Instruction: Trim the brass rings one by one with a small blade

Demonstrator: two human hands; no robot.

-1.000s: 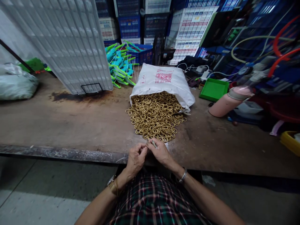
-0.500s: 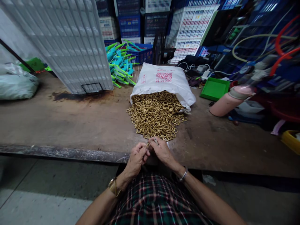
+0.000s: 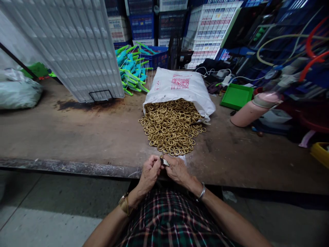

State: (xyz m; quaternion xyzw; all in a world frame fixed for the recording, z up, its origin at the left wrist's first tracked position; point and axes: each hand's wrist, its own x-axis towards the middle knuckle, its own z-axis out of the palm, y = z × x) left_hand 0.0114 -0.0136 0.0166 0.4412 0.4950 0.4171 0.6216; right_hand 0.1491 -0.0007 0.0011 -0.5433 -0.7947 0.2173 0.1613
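Observation:
My left hand [image 3: 150, 172] is closed in a pinch at the table's front edge, on a gold ring [image 3: 161, 156] that shows only as a sliver between the fingertips. Against it, my right hand [image 3: 178, 170] is closed around a small white piece with a dark end [image 3: 165, 162]; its kind is hard to make out. The fingertips of both hands meet or nearly meet. Just beyond them lies a heap of gold rings [image 3: 171, 127], spilling from the mouth of a white sack [image 3: 177, 84] with red print.
A ribbed translucent panel [image 3: 77, 51] stands at left, near green and blue plastic pieces [image 3: 133, 70]. On the right are a green tray [image 3: 236, 96] and a pink bottle [image 3: 253, 111]. Stacked crates [image 3: 205, 31] line the back, and a filled plastic bag [image 3: 19, 91] sits far left.
My right hand has turned slightly and dropped a little, so the white piece with the dark end now shows more. My left hand stays nearly in place. The heap looks unchanged.

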